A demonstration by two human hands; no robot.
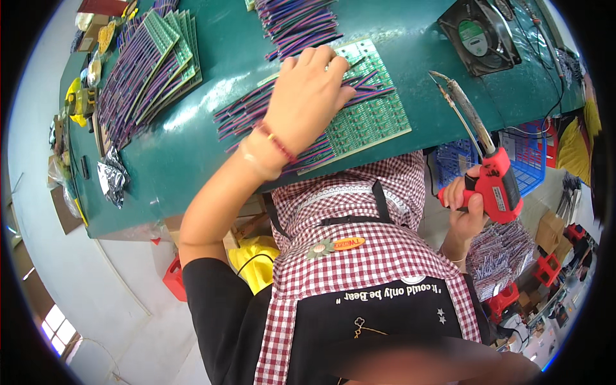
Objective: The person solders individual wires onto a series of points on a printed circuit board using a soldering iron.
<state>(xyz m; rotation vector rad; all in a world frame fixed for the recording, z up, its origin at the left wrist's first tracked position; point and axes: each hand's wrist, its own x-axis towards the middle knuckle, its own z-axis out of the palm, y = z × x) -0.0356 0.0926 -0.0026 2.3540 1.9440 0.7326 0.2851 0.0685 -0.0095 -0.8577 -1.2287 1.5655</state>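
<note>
My left hand (314, 83) lies over a green circuit board panel (378, 122), its fingers curled down and their tips hidden. Thin purple, red and dark wires (247, 109) run across the panel, passing under this hand and wrist. Several wire ends stick out beside the thumb. What the fingers grip cannot be made out. Off the table's front edge, my right hand (465, 202) is wrapped around the red handle of a soldering gun (497, 186). Its long tip and thin feed tube point up and left, apart from the panel.
A stack of wired circuit boards (160, 58) sits at the left on the green table (212, 38). Behind my left hand lies a wire bundle (298, 25). A black fan (478, 38) stands at the far right. Crumpled foil (113, 176) is near the left edge; a blue basket (529, 154) is below right.
</note>
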